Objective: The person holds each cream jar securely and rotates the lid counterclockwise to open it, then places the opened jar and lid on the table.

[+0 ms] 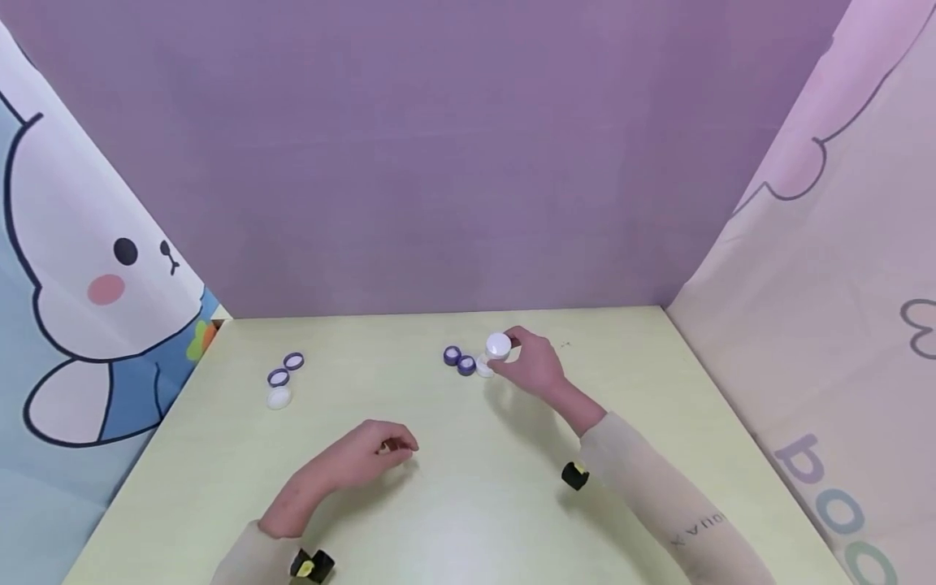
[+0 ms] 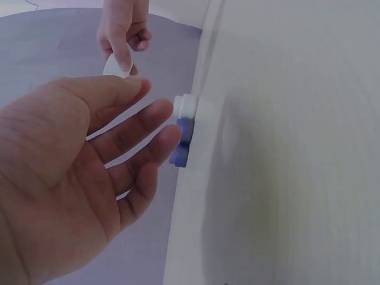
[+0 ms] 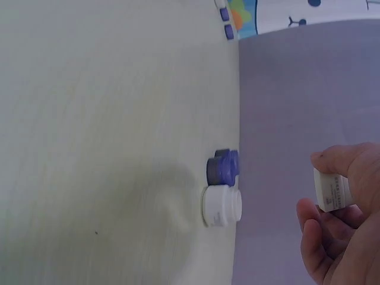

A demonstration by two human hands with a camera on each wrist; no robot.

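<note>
My right hand (image 1: 532, 363) pinches a small white jar (image 1: 499, 345) between thumb and fingers, raised above the table; printed lettering shows on the jar's side in the right wrist view. Just below it stands another white jar (image 3: 217, 206), with two purple-blue jars (image 1: 452, 355) close beside it. The left hand (image 1: 367, 453) hovers over the nearer part of the table, fingers loosely bent and holding nothing, as the left wrist view (image 2: 89, 160) confirms. Over to the left lie two purple-rimmed caps (image 1: 279, 377) and a white cap (image 1: 279, 398) in a slanting row.
The pale yellow table (image 1: 453, 520) ends at a purple backdrop (image 1: 453, 162). A cartoon-printed cloth (image 1: 88, 325) hangs on the left, and a pink cloth with lettering (image 1: 826, 366) on the right. Small black devices (image 1: 575, 475) sit by both wrists.
</note>
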